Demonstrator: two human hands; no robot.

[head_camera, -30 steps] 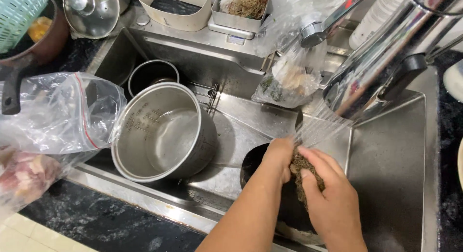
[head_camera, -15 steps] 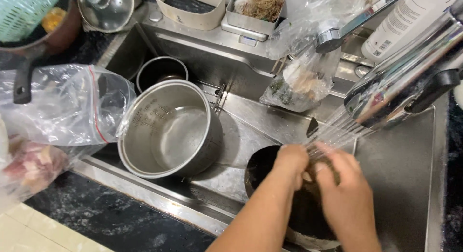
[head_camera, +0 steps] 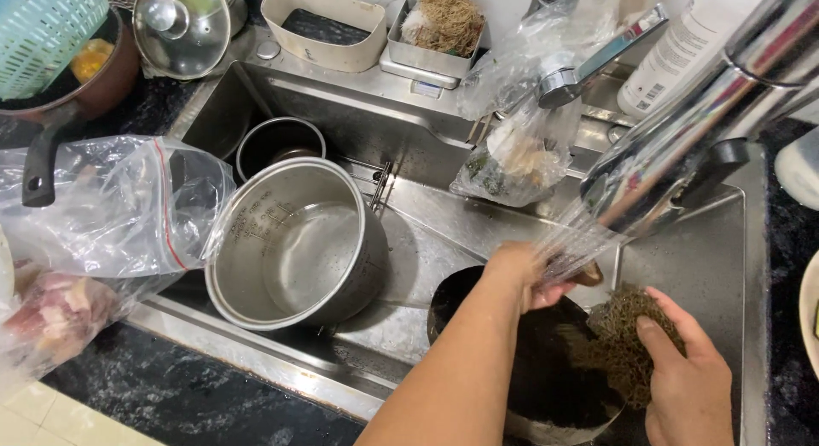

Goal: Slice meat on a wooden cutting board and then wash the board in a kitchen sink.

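Left hand grips the dark pot's rim; right hand clutches a scrubber in the sink's right corner.

A clear zip bag with a red seal line is seen at nine o'clock, lying crumpled on the sink's edge. Below it, at eight o'clock, a second clear bag holding pinkish pieces is found. A thin plastic bag with pale and green contents is hung at one o'clock. A white bottle bearing a printed label with a barcode is stood at two o'clock.
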